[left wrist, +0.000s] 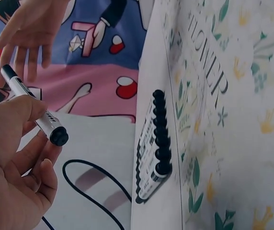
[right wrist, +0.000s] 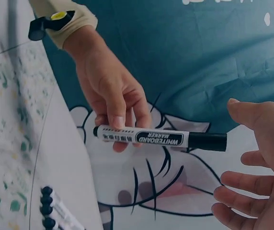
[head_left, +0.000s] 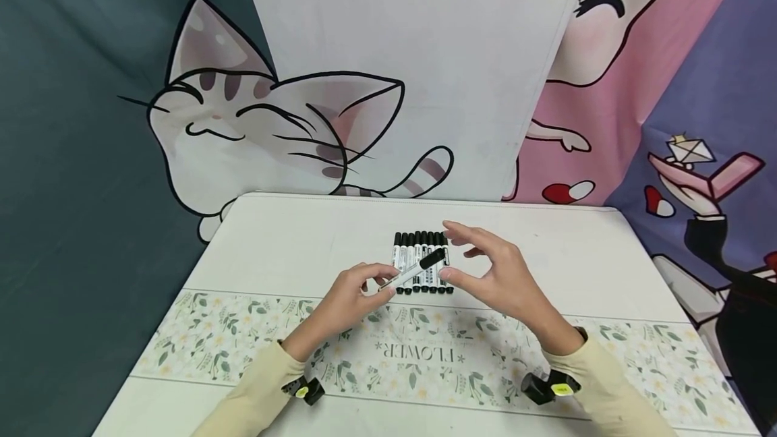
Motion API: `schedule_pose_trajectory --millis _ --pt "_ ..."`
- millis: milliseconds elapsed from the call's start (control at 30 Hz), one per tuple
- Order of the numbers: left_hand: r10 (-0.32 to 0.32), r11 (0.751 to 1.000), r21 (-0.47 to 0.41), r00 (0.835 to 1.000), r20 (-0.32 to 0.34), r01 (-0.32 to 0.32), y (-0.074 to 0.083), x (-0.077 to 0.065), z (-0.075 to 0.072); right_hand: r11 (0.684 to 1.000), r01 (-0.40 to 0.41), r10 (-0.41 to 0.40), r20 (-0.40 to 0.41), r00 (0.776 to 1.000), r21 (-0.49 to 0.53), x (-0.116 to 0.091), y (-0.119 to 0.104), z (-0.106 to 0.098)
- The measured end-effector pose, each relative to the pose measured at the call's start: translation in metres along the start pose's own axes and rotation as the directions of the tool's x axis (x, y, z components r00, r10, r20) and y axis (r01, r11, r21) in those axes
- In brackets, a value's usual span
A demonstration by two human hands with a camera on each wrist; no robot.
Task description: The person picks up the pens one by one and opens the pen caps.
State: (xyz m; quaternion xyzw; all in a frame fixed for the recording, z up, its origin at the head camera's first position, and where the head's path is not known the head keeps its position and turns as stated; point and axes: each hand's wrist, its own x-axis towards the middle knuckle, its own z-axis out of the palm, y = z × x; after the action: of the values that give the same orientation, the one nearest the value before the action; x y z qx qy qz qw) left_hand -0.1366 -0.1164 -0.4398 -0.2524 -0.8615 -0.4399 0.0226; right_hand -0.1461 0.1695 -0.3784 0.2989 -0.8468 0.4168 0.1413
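Note:
A white whiteboard marker (right wrist: 161, 138) with a black cap is pinched near its tail end between the thumb and fingers of my left hand (head_left: 355, 295). It is held tilted above the table, cap toward the right. My right hand (head_left: 500, 275) is just right of the cap, fingers spread and holding nothing; the right wrist view shows a gap between that hand and the cap. Under and behind the held marker, a row of several like markers (head_left: 415, 282) lies side by side on the table, black caps pointing away from me.
The white table (head_left: 291, 241) carries a printed flower band (head_left: 243, 336) with the word FLOWER across its near part. Cartoon-printed curtains (head_left: 425, 32) hang right behind the far edge. Each wrist wears a black strap device (head_left: 303, 390).

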Motion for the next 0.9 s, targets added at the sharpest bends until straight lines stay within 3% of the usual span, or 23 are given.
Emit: schedule_pose_trajectory --millis 267,667,900 --pt "0.011 0.999 -0.032 1.000 0.019 -0.010 0.005 -0.004 0.005 0.998 0.043 -0.044 0.021 0.999 0.044 -0.002 -0.008 0.010" --pt "-0.012 0.999 -0.046 0.999 0.047 0.014 0.001 -0.009 0.013 0.998 -0.052 0.051 0.068 0.996 0.020 -0.009 -0.010 0.021" --pt "0.051 0.998 -0.029 0.998 0.048 -0.049 0.002 -0.007 0.015 1.000 -0.019 0.019 0.066 0.998 -0.006 -0.005 -0.012 0.016"
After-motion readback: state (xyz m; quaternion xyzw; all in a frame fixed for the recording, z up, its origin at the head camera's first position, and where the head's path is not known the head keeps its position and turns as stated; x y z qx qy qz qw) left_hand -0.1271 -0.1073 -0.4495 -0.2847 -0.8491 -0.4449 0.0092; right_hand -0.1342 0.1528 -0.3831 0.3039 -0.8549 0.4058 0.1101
